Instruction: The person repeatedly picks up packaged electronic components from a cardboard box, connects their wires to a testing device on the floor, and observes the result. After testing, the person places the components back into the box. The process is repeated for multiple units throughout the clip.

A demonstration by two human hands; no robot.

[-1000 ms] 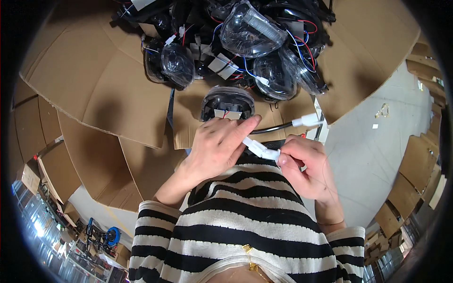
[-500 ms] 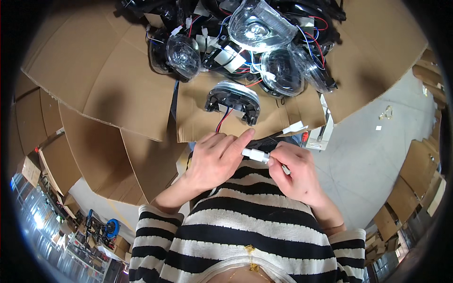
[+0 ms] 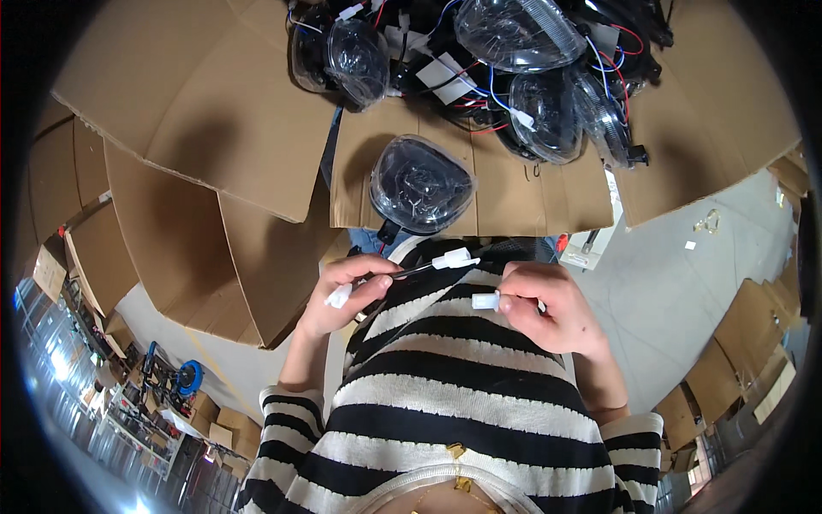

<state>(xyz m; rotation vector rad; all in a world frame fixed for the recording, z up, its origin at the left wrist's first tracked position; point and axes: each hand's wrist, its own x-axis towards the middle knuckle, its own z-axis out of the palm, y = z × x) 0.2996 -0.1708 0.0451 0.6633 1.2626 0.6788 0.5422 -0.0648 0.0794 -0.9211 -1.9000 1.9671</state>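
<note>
My left hand (image 3: 353, 293) is closed in a pinch on a black cable (image 3: 415, 271), whose white plug connector (image 3: 454, 259) points right. Another white connector (image 3: 339, 296) sticks out below the fingers of that hand. Closed as well, my right hand (image 3: 552, 307) grips a small white connector (image 3: 485, 301) between thumb and forefinger, apart from the left hand's connectors. Just beyond my left hand, a clear-wrapped headlight (image 3: 424, 184) lies on cardboard with its lens up. A bit of red wire shows between it and my left hand.
A heap of wrapped headlights (image 3: 548, 116) with red, blue and white wires lies at the far side on cardboard flaps (image 3: 556, 201). An open cardboard box (image 3: 167, 257) stands at left. More cartons (image 3: 745, 317) line the right, beside grey floor.
The headlight has turned from showing its black back and wires to lens up. My hands have moved apart, and the white connectors between them are now separated. The view has shifted slightly.
</note>
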